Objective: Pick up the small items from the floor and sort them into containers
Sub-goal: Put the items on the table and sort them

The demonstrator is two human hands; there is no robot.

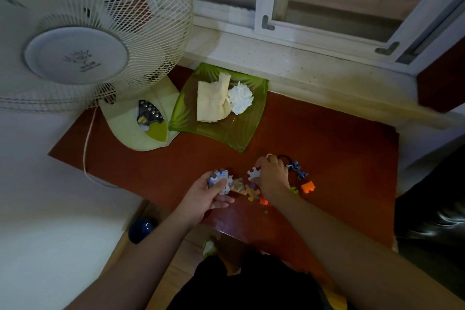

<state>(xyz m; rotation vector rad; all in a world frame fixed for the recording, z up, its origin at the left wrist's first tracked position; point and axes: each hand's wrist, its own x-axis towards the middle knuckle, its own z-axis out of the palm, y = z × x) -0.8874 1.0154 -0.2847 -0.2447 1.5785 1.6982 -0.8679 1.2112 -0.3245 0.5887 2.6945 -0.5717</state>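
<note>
Presently, left grip: the left hand (208, 196) clenches a stack of grey-white jigsaw-edged foam pieces (220, 180), thumb on top.
Right grip: the right hand (273, 176) pinches a white notched foam piece (253, 174) lying on the red floor mat (327, 138).
Nearby: an orange puzzle piece (252, 191), a blue toy lizard (298, 170) and an orange plastic block (308, 187) lie scattered beside it.
Container: a green translucent square tray (256, 93) holds crumpled paper, well apart.
Handling: pieces look light, thin and bendy; best pinched at an edge.
</note>
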